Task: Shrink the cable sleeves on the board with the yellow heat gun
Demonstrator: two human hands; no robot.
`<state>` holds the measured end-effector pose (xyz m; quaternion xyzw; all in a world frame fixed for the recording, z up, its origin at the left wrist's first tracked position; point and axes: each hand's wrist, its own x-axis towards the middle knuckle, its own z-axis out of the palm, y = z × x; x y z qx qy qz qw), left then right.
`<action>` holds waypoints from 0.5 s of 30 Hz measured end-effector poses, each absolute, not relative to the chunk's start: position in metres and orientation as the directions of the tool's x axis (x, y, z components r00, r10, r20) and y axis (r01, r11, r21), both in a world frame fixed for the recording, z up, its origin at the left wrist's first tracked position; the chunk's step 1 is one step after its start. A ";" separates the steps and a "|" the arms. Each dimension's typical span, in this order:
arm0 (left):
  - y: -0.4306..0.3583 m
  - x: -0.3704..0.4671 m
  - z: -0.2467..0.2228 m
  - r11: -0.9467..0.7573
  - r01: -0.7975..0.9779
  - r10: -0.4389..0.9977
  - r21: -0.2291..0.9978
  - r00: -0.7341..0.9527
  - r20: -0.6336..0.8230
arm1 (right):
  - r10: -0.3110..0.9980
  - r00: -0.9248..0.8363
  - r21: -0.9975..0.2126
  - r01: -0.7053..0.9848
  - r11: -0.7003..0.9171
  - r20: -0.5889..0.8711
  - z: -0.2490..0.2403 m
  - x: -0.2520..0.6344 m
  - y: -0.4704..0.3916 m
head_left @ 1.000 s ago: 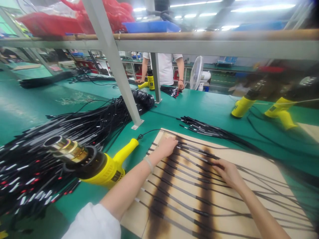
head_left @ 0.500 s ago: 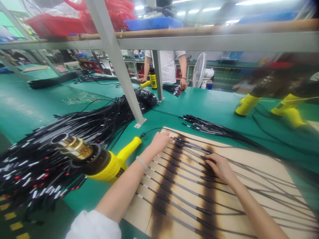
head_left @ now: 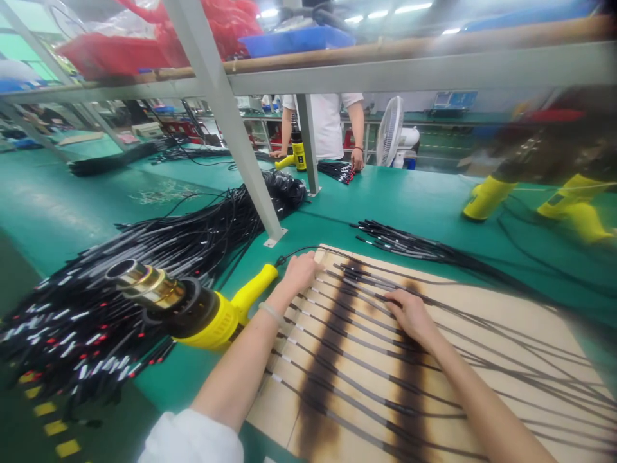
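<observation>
Thin black cables with grey sleeves [head_left: 357, 400] lie side by side across a scorched wooden board [head_left: 279, 411]. At the board's far left edge, my left hand [head_left: 299, 272] has its fingers pinched together at the end of one cable [head_left: 370, 299]. Farther along that cable, my right hand [head_left: 411, 314] pinches it between thumb and fingers. Left of my left forearm rests a yellow heat gun [head_left: 207, 325], its metal nozzle pointing up and left. Its cord runs behind my left hand.
A large heap of black cables [head_left: 159, 251] covers the left of the green table. Another bundle [head_left: 409, 241] lies behind the board. A metal post [head_left: 231, 128] carries the shelf overhead. Across the table, a person [head_left: 330, 128] stands near another heat gun [head_left: 299, 154]; a fan [head_left: 390, 132] is behind.
My left hand has moved slightly left and nearer to me, along the board's edge. My right hand has shifted left to a nearer cable. The camera view has turned slightly.
</observation>
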<state>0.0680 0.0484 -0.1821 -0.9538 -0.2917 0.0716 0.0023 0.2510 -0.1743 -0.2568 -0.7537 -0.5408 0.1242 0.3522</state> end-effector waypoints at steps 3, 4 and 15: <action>0.050 0.069 -0.184 -0.827 0.561 0.560 -0.034 0.817 -0.136 | 0.904 0.383 -0.654 0.737 -0.173 0.193 -0.257 0.252 -0.175; 0.051 0.070 -0.184 -0.826 0.562 0.561 -0.032 0.816 -0.138 | 0.904 0.381 -0.650 0.739 -0.174 0.192 -0.257 0.252 -0.175; 0.052 0.075 -0.185 -0.835 0.549 0.548 -0.032 0.826 -0.134 | 0.906 0.381 -0.625 0.757 -0.190 0.185 -0.253 0.255 -0.174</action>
